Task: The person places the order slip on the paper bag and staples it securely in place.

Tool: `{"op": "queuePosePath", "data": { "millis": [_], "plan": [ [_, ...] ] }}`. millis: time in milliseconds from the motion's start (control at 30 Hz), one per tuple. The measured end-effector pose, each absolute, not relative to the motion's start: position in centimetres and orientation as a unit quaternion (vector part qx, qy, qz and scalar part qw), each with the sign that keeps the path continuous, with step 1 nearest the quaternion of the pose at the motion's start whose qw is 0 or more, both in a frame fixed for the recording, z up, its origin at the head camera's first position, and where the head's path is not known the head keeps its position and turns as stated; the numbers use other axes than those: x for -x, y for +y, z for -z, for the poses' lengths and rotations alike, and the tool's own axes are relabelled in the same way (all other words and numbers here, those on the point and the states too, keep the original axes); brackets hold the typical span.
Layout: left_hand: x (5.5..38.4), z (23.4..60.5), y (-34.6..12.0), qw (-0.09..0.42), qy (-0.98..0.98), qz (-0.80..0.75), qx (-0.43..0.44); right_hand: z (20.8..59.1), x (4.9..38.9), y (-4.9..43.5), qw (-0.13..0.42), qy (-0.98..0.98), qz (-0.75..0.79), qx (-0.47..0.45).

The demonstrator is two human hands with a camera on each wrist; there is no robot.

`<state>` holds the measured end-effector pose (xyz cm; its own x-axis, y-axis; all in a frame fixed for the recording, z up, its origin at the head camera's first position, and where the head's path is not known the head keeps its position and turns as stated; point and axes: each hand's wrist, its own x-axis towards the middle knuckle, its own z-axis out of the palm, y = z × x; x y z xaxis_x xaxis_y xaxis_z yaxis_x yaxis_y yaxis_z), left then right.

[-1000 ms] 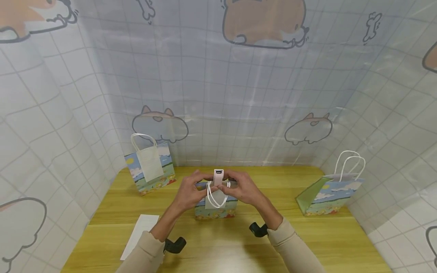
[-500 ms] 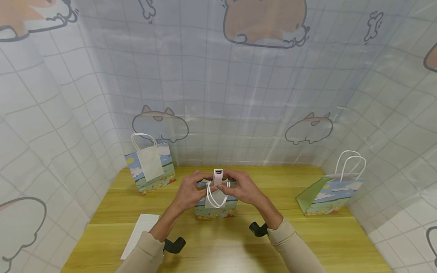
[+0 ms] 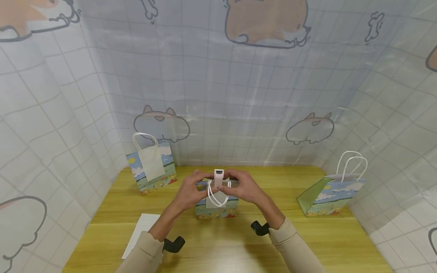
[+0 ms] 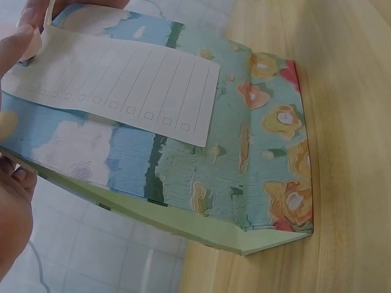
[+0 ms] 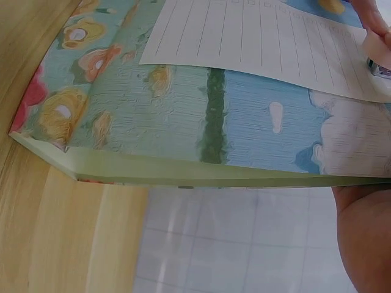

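A small paper gift bag [image 3: 218,213] with painted sky and flowers stands upright at the table's middle. A white checklist sheet [image 4: 140,85] lies flat against its front, below the white twisted handles [image 3: 216,205]. At the bag's top edge is a small pale pink stapler [image 3: 218,181] with a dark slot at its end. My left hand [image 3: 191,191] pinches it from the left, thumb in front and index finger behind. From the right, my right hand [image 3: 244,186] grips it the same way. In both wrist views the stapler overlaps the sheet's upper end; the other fingers are behind the bag.
A matching bag [image 3: 168,166] with a white sheet [image 3: 152,163] on its front stands at the back left. Another bag [image 3: 336,197] stands at the right, its green side showing. White paper [image 3: 139,229] lies beside my left forearm. A patterned curtain [image 3: 239,94] surrounds the wooden table [image 3: 273,250].
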<state>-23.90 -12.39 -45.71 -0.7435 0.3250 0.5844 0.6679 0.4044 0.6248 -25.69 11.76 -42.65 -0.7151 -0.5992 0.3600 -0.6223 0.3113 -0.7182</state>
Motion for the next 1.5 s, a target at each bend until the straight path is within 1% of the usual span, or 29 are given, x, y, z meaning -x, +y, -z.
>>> {"op": "queuePosePath", "data": {
  "millis": [333,767,900,1167,1500],
  "plan": [
    [23.9,45.5,-12.4,0.185,-0.817,0.452,0.307,42.5,25.6,11.8,0.009,-0.807,-0.454,-0.378],
    [23.6,45.7,-12.8,0.161,-0.815,0.469,0.301,42.6,25.5,11.6,0.014,-0.805,-0.463,-0.372],
    [23.8,46.2,-13.4,0.163,-0.819,0.467,0.292,42.6,25.5,11.7,0.015,-0.807,-0.461,-0.368],
    [23.7,47.1,-14.2,0.183,-0.830,0.451,0.274,42.9,25.6,11.7,0.025,-0.797,-0.470,-0.378],
    [23.8,47.2,-14.2,0.186,-0.827,0.458,0.266,42.6,25.6,11.8,0.036,-0.793,-0.475,-0.379]
  ]
}}
